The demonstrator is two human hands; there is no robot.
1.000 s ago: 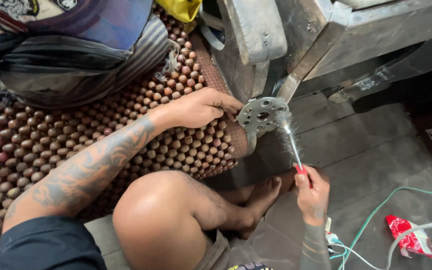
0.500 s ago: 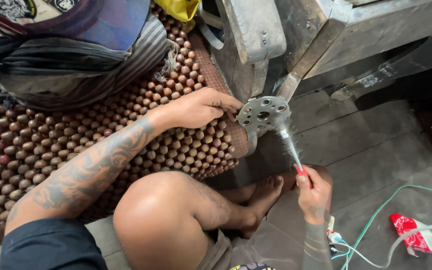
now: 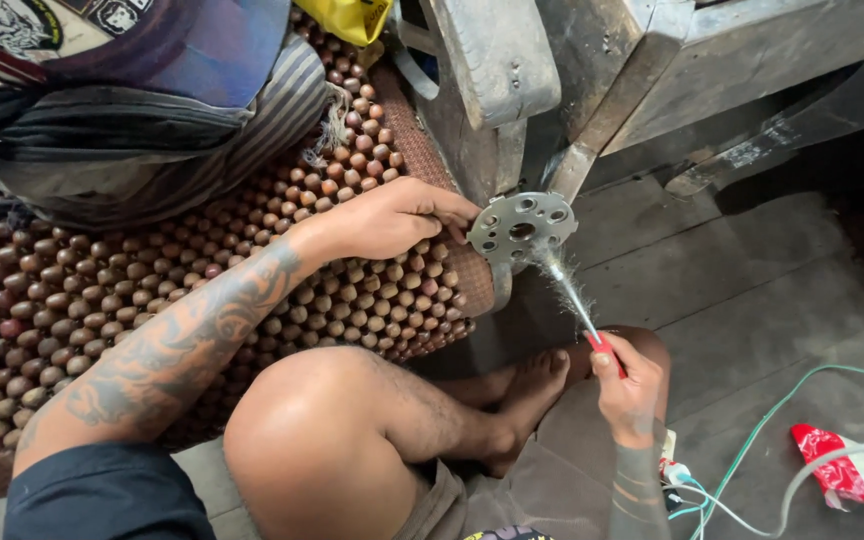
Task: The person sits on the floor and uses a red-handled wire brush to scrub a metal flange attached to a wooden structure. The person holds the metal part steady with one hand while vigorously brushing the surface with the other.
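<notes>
Grey concrete floor [image 3: 752, 290] lies under a round perforated metal disc [image 3: 522, 228], held at its edge in the closed fingers of the left hand [image 3: 387, 218] above a wooden-bead mat [image 3: 152, 290]. Right hand [image 3: 630, 385] is closed around a red-handled brush [image 3: 574, 300] whose bristles touch the disc. Red packet [image 3: 842, 472] lies near green cables [image 3: 752, 440]; yellow packaging [image 3: 352, 18] sits at top.

Soft, even daylight from above and the left, bright on the beaded mat [image 3: 252, 270] and bare knee [image 3: 322, 420], dim toward the recess under the metal frame [image 3: 712, 60] at upper right. Mild glare on the perforated metal disc [image 3: 522, 228]; only faint, diffuse shadows on the floor [image 3: 752, 300]. Sharp at centre, slightly stretched and softer toward the corners.
</notes>
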